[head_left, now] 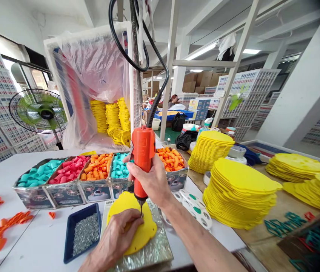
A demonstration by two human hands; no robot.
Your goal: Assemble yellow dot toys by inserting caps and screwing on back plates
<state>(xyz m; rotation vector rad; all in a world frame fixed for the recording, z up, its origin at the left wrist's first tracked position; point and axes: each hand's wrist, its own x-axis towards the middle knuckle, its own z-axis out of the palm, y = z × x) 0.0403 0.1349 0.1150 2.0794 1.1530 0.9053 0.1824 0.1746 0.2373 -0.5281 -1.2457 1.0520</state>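
My right hand [154, 179] is wrapped round a red-orange electric screwdriver [143, 147], held upright with its bit pointing down. The bit's tip meets a yellow plastic plate [133, 241], which lies flat on a wrapped pad [160, 241]. My left hand [120, 230] rests on the plate, thumb and fingers pinched together right beside the bit. Whatever is between those fingertips is hidden. Left of that hand stands a dark blue tray [66, 241] of small metal screws [85, 232].
Behind the pad, a row of boxes holds teal [38, 173], pink [68, 169] and orange pieces [97, 166]. Yellow plate stacks [239, 196] rise at right. White discs with holes [196, 211] lie beside the pad. A black cable [158, 98] hangs overhead; a fan [39, 111] stands left.
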